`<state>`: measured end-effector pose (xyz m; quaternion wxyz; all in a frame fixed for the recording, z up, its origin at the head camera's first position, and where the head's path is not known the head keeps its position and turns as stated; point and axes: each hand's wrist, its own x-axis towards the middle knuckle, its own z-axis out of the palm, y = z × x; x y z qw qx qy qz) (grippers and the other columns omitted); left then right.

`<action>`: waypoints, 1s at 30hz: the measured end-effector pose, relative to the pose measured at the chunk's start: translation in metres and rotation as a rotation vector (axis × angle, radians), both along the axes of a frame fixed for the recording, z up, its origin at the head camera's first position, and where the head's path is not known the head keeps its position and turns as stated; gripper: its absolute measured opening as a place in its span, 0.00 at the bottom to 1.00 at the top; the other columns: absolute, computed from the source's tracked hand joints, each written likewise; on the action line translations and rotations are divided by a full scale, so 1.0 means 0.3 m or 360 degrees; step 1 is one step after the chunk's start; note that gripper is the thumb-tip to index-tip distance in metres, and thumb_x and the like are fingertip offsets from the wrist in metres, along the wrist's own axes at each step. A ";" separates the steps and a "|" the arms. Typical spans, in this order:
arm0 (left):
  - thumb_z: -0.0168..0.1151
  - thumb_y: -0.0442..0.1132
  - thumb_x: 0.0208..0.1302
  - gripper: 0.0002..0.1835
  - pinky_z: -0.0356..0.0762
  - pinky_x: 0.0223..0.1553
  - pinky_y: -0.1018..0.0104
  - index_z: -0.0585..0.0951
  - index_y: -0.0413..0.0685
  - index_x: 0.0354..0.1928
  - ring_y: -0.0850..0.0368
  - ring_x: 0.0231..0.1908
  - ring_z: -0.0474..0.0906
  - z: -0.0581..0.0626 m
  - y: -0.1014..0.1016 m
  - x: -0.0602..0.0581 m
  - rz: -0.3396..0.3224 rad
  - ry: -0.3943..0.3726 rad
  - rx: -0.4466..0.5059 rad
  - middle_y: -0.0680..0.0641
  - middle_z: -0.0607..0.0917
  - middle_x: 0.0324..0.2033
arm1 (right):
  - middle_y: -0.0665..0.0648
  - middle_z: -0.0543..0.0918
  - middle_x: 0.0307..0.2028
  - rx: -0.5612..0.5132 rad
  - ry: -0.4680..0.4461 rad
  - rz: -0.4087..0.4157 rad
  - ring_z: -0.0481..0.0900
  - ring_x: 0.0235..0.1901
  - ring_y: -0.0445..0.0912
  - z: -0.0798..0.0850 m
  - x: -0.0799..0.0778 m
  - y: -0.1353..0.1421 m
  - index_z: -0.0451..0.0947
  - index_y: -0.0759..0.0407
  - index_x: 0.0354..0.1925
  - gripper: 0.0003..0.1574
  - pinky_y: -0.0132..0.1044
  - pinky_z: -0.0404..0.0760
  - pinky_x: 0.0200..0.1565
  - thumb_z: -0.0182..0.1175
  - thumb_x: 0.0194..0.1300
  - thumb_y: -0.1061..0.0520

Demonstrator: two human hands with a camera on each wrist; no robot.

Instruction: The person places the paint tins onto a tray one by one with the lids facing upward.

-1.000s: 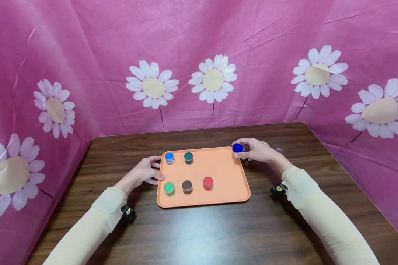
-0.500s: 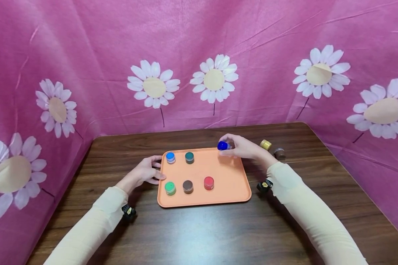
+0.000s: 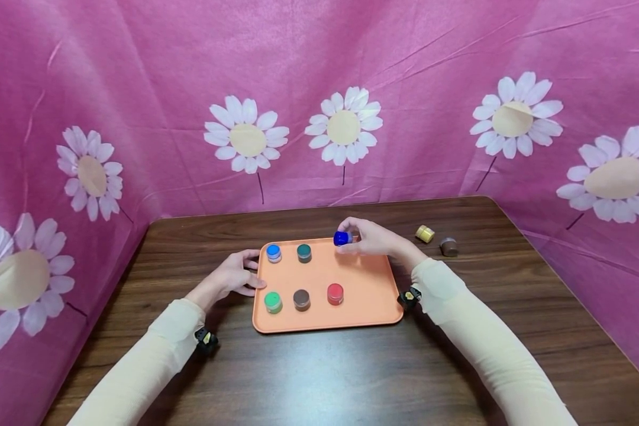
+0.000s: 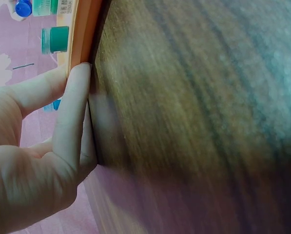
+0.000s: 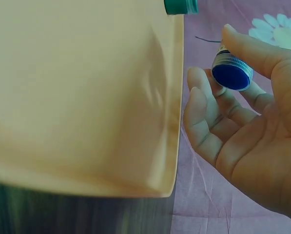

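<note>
My right hand (image 3: 374, 238) pinches a small paint jar with a dark blue lid (image 3: 342, 238) between thumb and fingers, above the far rim of an orange tray (image 3: 362, 296). In the right wrist view the dark blue jar (image 5: 231, 75) is tilted, its lid facing the camera. My left hand (image 3: 233, 274) grips the tray's left rim, the thumb over the edge. On the tray stand upright paint jars: a blue one (image 3: 274, 253) and a dark green one (image 3: 304, 253) at the back, a green one (image 3: 273, 302), a brown one (image 3: 301, 300) and a red one (image 3: 335, 294) nearer.
A yellow paint jar (image 3: 425, 234) lies on its side on the wooden table (image 3: 319, 378), right of the tray. Close to it is a brownish jar (image 3: 449, 247). A pink cloth with daisies (image 3: 404, 53) stands behind the table.
My right hand has carried the dark blue jar left, from the tray's far right corner along its far rim. The yellow and brownish jars have come into view. The left hand stays put.
</note>
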<state>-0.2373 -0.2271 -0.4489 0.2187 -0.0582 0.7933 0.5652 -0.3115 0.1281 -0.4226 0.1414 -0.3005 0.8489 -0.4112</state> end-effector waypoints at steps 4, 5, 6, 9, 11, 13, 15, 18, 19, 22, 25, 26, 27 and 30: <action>0.72 0.21 0.54 0.48 0.89 0.35 0.55 0.61 0.39 0.75 0.50 0.37 0.82 0.001 0.000 0.000 -0.0003 0.0001 -0.0006 0.33 0.70 0.57 | 0.57 0.80 0.37 0.0019 -0.0018 0.0026 0.77 0.30 0.46 -0.014 -0.005 -0.010 0.74 0.63 0.53 0.26 0.38 0.80 0.28 0.74 0.62 0.56; 0.72 0.21 0.54 0.47 0.89 0.35 0.55 0.61 0.39 0.75 0.50 0.37 0.82 0.001 0.000 0.000 -0.0003 0.0003 -0.0007 0.33 0.70 0.57 | 0.56 0.80 0.37 0.0021 -0.0027 0.0030 0.77 0.30 0.46 -0.017 -0.006 -0.012 0.74 0.63 0.53 0.26 0.39 0.80 0.28 0.74 0.62 0.56; 0.72 0.21 0.54 0.47 0.89 0.35 0.55 0.61 0.39 0.75 0.50 0.37 0.82 0.001 0.000 0.000 -0.0001 0.0004 -0.0007 0.33 0.70 0.57 | 0.56 0.81 0.37 0.0024 -0.0043 0.0030 0.78 0.30 0.47 -0.019 -0.006 -0.014 0.74 0.63 0.53 0.26 0.39 0.81 0.28 0.73 0.62 0.56; 0.72 0.20 0.54 0.47 0.89 0.36 0.55 0.61 0.39 0.75 0.50 0.37 0.82 0.001 0.000 0.000 -0.0001 0.0005 -0.0005 0.33 0.70 0.57 | 0.57 0.81 0.37 0.0035 -0.0117 0.0029 0.81 0.30 0.50 -0.024 -0.006 -0.019 0.74 0.63 0.54 0.25 0.42 0.84 0.29 0.72 0.64 0.57; 0.72 0.20 0.53 0.47 0.89 0.36 0.55 0.61 0.39 0.75 0.50 0.37 0.82 0.002 0.000 0.001 -0.0002 0.0009 -0.0003 0.32 0.70 0.57 | 0.57 0.81 0.37 0.0066 -0.0134 0.0024 0.83 0.31 0.52 -0.027 -0.007 -0.022 0.75 0.62 0.55 0.24 0.44 0.86 0.32 0.71 0.64 0.57; 0.72 0.20 0.53 0.48 0.89 0.36 0.55 0.60 0.39 0.75 0.50 0.37 0.82 0.002 -0.001 0.001 -0.0004 0.0013 -0.0001 0.32 0.70 0.57 | 0.58 0.81 0.37 0.0085 -0.0152 0.0017 0.83 0.32 0.53 -0.029 -0.007 -0.026 0.75 0.62 0.55 0.24 0.45 0.87 0.33 0.71 0.65 0.57; 0.72 0.20 0.54 0.48 0.89 0.36 0.55 0.60 0.39 0.75 0.50 0.37 0.82 0.001 -0.002 0.001 -0.0006 0.0016 -0.0002 0.32 0.70 0.57 | 0.58 0.80 0.38 0.0114 -0.0143 0.0004 0.82 0.32 0.50 -0.032 -0.006 -0.028 0.75 0.62 0.56 0.25 0.44 0.87 0.34 0.71 0.65 0.57; 0.72 0.21 0.54 0.48 0.89 0.36 0.55 0.60 0.39 0.75 0.50 0.37 0.82 -0.001 -0.002 -0.001 -0.0006 0.0014 -0.0005 0.32 0.70 0.57 | 0.58 0.81 0.38 0.0145 -0.0131 -0.0014 0.80 0.31 0.47 -0.038 -0.007 -0.029 0.76 0.61 0.57 0.26 0.41 0.85 0.33 0.71 0.64 0.56; 0.72 0.21 0.54 0.48 0.89 0.36 0.55 0.60 0.39 0.75 0.50 0.37 0.82 -0.002 -0.002 -0.001 -0.0010 0.0013 -0.0009 0.32 0.70 0.57 | 0.58 0.82 0.39 0.0155 -0.0127 -0.0021 0.79 0.31 0.47 -0.040 -0.007 -0.029 0.76 0.61 0.57 0.26 0.41 0.85 0.33 0.71 0.64 0.56; 0.72 0.21 0.54 0.47 0.89 0.36 0.55 0.60 0.39 0.75 0.50 0.38 0.82 -0.002 -0.001 -0.001 -0.0010 0.0007 -0.0011 0.32 0.70 0.57 | 0.57 0.82 0.39 0.0171 -0.0112 -0.0026 0.79 0.29 0.47 -0.045 -0.009 -0.029 0.76 0.61 0.57 0.26 0.38 0.83 0.31 0.72 0.64 0.56; 0.72 0.21 0.54 0.47 0.89 0.35 0.55 0.60 0.39 0.75 0.50 0.37 0.82 0.000 0.001 0.000 -0.0009 0.0008 -0.0009 0.32 0.70 0.57 | 0.56 0.82 0.39 0.0168 -0.0103 -0.0028 0.79 0.29 0.47 -0.048 -0.012 -0.029 0.77 0.61 0.57 0.26 0.36 0.82 0.30 0.72 0.64 0.56; 0.72 0.21 0.54 0.47 0.89 0.35 0.55 0.61 0.39 0.75 0.50 0.37 0.82 0.001 0.001 0.000 -0.0005 0.0008 -0.0006 0.32 0.70 0.57 | 0.56 0.82 0.39 0.0165 -0.0099 -0.0022 0.79 0.29 0.47 -0.049 -0.013 -0.029 0.77 0.61 0.57 0.26 0.36 0.82 0.30 0.72 0.64 0.56; 0.72 0.21 0.54 0.47 0.89 0.35 0.55 0.61 0.39 0.75 0.50 0.37 0.82 0.001 0.002 0.000 -0.0005 0.0010 -0.0005 0.32 0.70 0.57 | 0.56 0.82 0.39 0.0162 -0.0097 -0.0019 0.79 0.29 0.47 -0.050 -0.014 -0.029 0.77 0.62 0.57 0.26 0.36 0.82 0.30 0.72 0.64 0.56; 0.71 0.20 0.54 0.47 0.89 0.34 0.55 0.61 0.39 0.75 0.50 0.36 0.82 0.001 0.002 0.000 -0.0004 0.0010 -0.0006 0.33 0.71 0.57 | 0.56 0.82 0.38 0.0167 -0.0094 -0.0008 0.78 0.29 0.46 -0.054 -0.017 -0.029 0.77 0.62 0.57 0.26 0.35 0.81 0.30 0.72 0.64 0.56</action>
